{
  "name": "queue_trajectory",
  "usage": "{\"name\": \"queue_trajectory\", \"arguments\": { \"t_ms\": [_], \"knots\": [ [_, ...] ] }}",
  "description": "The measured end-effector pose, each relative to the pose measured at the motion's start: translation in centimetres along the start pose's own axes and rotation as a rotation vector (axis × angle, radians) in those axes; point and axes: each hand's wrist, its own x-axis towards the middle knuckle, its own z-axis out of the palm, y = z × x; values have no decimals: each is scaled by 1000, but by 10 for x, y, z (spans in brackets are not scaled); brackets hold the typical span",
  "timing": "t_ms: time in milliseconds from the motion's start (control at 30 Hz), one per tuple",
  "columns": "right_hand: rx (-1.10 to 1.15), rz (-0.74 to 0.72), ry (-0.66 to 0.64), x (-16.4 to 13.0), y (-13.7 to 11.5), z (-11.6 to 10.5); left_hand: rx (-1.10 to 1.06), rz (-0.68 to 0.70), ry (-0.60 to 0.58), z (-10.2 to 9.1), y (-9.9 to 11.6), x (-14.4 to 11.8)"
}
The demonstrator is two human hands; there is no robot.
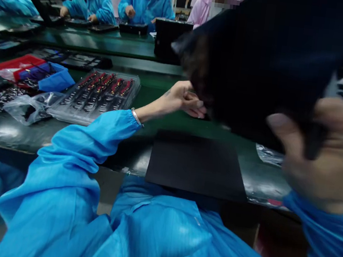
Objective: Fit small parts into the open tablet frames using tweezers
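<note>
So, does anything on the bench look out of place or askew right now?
One thing: the flat black sheet in front of the person juts over the near edge of the green bench instead of lying fully on it. Both hands, left hand and right hand, hold a large dark item raised above it. Nothing looks spilled or broken.

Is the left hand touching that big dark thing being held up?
Touching. The head view shows the left hand with its fingertips pinched on the lower edge of the big dark thing, no gap between them.

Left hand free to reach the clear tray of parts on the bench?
Probably not as is: the left hand grips the edge of the dark sheet, shared with the right hand. The clear tray lies unobstructed nearby.
</note>
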Motion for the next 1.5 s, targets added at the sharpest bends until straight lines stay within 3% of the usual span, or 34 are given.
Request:
{"name": "queue_trajectory", "arguments": {
  "t_ms": [67,133,167,233,300,333,433,533,733,967,1233,1367,1433,1500],
  "knots": [
    [-91,-291,-212,-13,-1,4,57,97,14,-8,-5,7],
    [-119,-438,-260,-28,1,9,83,140,26,-10,-11,5],
    [-135,-404,-203,-33,3,11,80,125,17,-9,-12,1],
    [-109,-214,44,-37,7,12,52,65,-21,-1,-10,-12],
    [83,30,250,-34,9,10,51,54,-42,10,-1,-25],
    [222,159,283,-32,9,9,59,68,-25,16,5,-31],
    [505,508,162,-32,11,4,69,39,61,32,19,-42],
    [572,662,80,-45,13,2,18,-46,98,39,15,-44],
    [591,803,48,-67,24,3,-133,-224,110,41,-8,-44],
    [646,896,27,-70,37,6,-160,-317,152,41,-14,-41],
    [621,889,-19,-74,49,3,-154,-321,152,40,-19,-41],
    [583,881,-35,-72,43,5,-140,-300,132,40,-22,-42],
    [541,826,-4,-64,34,5,-126,-268,96,37,-19,-41],
    [467,680,66,-50,22,4,-101,-219,39,32,-12,-38]
  ]
}}
